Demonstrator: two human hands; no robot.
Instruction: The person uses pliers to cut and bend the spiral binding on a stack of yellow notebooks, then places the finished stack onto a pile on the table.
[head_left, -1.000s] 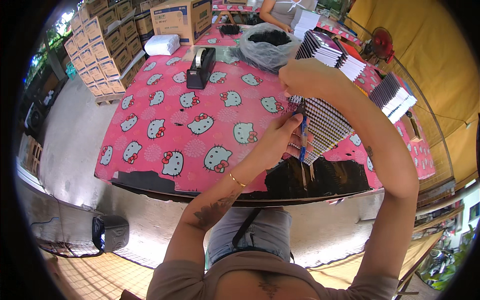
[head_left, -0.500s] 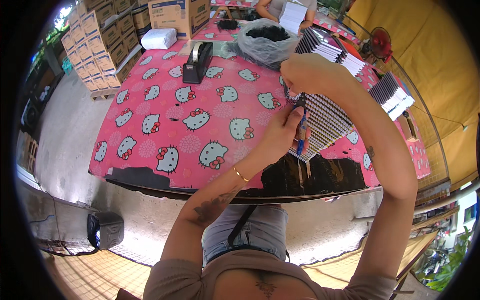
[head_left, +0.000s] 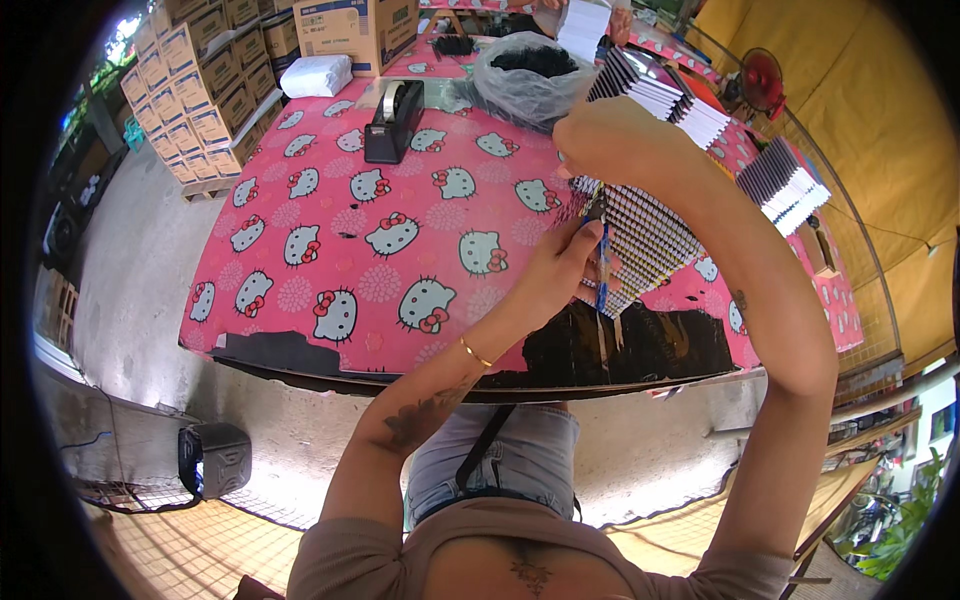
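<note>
Blue-handled pliers (head_left: 602, 262) are gripped in my left hand (head_left: 562, 265), with their dark jaws pointing away from me. They lie over the left side of a stack of spiral-bound books (head_left: 655, 240), whose coil spines show as tight rows. My right hand (head_left: 600, 135) arches over the far left corner of that stack, wrist sharply bent. Its fingers are curled down near the pliers' tip, and what they pinch is hidden.
On the pink patterned table (head_left: 330, 230) stand a black tape dispenser (head_left: 395, 122), a plastic bag of black coils (head_left: 530, 85) and a white packet (head_left: 316, 76). More book stacks (head_left: 785, 190) sit at the right. Across the table, another person holds white sheets (head_left: 583, 28).
My right hand has shifted slightly up and to the left. The pliers' handles show more now beside my left fingers, and that hand has barely moved. The other person has leaned back.
</note>
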